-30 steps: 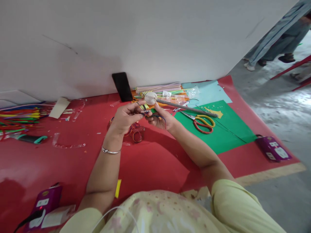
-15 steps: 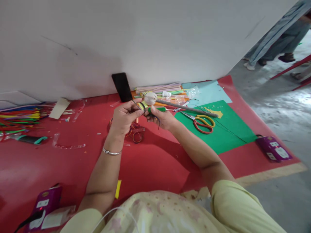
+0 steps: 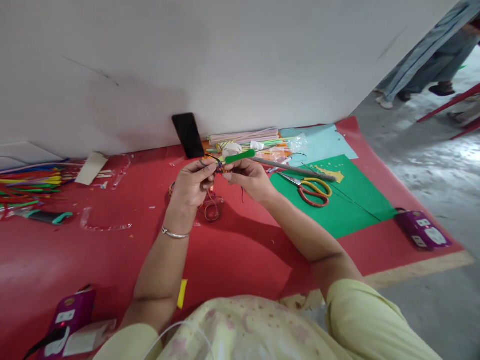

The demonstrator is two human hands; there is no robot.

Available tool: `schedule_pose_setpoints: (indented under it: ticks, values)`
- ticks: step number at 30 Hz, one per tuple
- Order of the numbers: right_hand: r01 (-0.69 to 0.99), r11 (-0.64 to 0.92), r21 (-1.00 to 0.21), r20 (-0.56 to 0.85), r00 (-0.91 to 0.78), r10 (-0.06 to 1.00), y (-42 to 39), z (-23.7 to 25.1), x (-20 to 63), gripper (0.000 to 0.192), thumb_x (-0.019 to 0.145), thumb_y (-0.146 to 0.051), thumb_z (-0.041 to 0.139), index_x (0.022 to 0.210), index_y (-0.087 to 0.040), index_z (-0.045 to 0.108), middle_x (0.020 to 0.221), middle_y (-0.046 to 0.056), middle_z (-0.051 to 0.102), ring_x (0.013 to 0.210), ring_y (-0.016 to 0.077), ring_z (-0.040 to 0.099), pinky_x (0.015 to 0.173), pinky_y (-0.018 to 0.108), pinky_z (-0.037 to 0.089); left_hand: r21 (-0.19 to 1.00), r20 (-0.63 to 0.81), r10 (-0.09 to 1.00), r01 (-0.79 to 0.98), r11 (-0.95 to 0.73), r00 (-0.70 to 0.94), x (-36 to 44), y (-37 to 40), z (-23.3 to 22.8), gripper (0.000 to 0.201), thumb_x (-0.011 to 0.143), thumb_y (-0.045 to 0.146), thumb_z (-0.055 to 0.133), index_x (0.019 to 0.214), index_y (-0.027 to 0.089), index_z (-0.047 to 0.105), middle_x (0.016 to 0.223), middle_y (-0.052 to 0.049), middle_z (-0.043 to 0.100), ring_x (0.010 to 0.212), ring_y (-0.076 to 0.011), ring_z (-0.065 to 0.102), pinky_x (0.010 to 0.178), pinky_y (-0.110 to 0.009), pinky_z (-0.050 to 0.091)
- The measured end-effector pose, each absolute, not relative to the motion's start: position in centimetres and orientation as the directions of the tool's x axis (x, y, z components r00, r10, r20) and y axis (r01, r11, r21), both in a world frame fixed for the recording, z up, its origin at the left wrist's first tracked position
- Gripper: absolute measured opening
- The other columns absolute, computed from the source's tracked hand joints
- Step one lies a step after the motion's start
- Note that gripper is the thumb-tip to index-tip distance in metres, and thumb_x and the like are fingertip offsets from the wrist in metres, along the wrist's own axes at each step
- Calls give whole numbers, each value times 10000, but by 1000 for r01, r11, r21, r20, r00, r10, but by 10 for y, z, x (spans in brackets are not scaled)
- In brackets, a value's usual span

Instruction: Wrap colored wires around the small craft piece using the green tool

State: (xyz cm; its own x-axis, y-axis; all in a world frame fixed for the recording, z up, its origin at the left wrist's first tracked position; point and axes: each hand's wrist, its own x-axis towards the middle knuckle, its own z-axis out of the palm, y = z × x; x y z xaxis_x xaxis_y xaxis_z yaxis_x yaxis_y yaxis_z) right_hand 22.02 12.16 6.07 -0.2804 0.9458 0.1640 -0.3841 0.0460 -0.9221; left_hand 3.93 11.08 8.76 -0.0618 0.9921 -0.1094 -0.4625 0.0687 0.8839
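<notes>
The cord (image 3: 220,169) is between the two sets of fingertips, bunched into a small, dark, multicoloured cluster. The left hand (image 3: 193,184) pinches it between thumb and fingers; the right hand (image 3: 251,181) closes in from the other side, thumb and fingers at the cluster, with the green tool (image 3: 240,156) lying across the top of its fingers. Whether the right fingertips nip the cord firmly, I cannot tell.

The work looks partway along: some cord seems gathered or knotted, while a loose tangle (image 3: 212,207) lies just below the grip and a short end hangs under the right hand. The number of knots is too small to make out.

Compared with half a second ago, the tool has risen from between the fingers to above the right hand, now overlapping the stick (image 3: 296,168) beyond the grip. The scissors (image 3: 315,191), right of the grip, and the phone (image 3: 188,136), beyond the left hand, stay put.
</notes>
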Motion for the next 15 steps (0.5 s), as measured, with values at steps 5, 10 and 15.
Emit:
schedule_pose_setpoints:
  ticks: [5, 10, 15]
  values:
    - [-459, 45, -888, 177, -251, 952, 122, 64, 222, 428, 728, -457, 1045, 958, -232, 763, 872, -14, 727, 773, 131, 646, 681, 256, 570, 836, -130, 991, -539, 105, -10, 39, 115, 78, 375, 586, 222, 1098, 803, 202, 793, 713, 15, 737, 574, -82, 633, 436, -153, 349]
    - [-518, 10, -855, 171, -265, 949, 126, 61, 222, 429, 710, -379, 1062, 958, -234, 744, 885, -31, 709, 757, 113, 647, 640, 222, 533, 771, -185, 983, -617, 159, 22, 39, 120, 67, 378, 621, 197, 1104, 836, 218, 794, 723, 34, 771, 616, -99, 735, 465, -140, 438]
    - [-527, -18, -850, 158, -288, 944, 130, 56, 222, 453, 692, -385, 1079, 935, -217, 735, 891, -33, 697, 756, 105, 632, 646, 225, 529, 704, -227, 973, -682, 197, 47, 40, 124, 63, 306, 712, 122, 1053, 845, 208, 792, 748, 32, 811, 643, -102, 786, 491, -115, 484]
